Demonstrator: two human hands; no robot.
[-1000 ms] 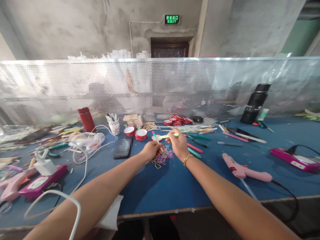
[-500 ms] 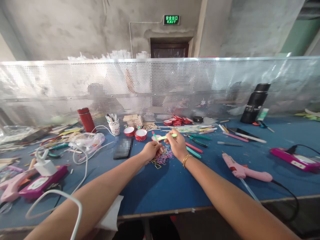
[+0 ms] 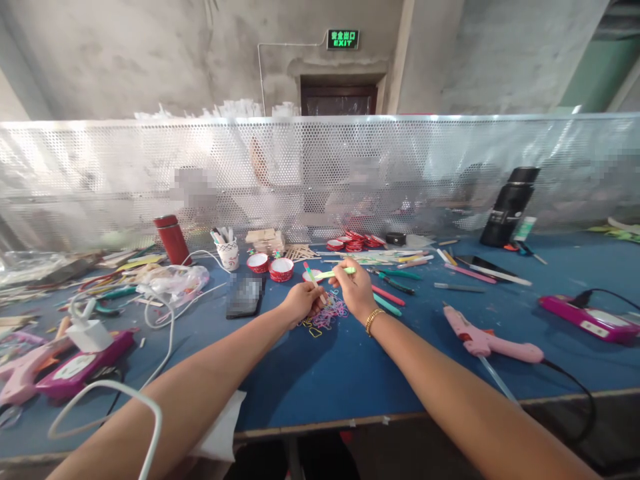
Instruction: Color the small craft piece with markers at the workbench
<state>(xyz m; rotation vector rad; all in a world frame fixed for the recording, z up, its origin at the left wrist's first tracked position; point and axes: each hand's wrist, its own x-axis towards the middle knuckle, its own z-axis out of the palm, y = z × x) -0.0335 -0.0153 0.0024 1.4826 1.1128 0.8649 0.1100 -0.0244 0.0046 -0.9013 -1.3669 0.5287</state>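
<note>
My left hand (image 3: 301,301) is closed around the lower end of a pink and green craft stick (image 3: 311,273) that points up and away. My right hand (image 3: 356,291) pinches a light green craft stick (image 3: 334,273) that lies across towards the left hand. Both hands hover over a small heap of coloured rubber bands (image 3: 327,315) on the blue table (image 3: 320,373). A gold bracelet (image 3: 373,320) sits on my right wrist.
A pink glue gun (image 3: 483,340) lies right of my arm, another (image 3: 23,373) at far left with a white charger (image 3: 86,333) and cable. A phone (image 3: 243,295), red tape rolls (image 3: 273,265), a red flask (image 3: 171,239), a black flask (image 3: 509,207) and a perforated screen (image 3: 320,173) lie beyond.
Both hands have stayed in place; the green stick has shifted only slightly in my right fingers.
</note>
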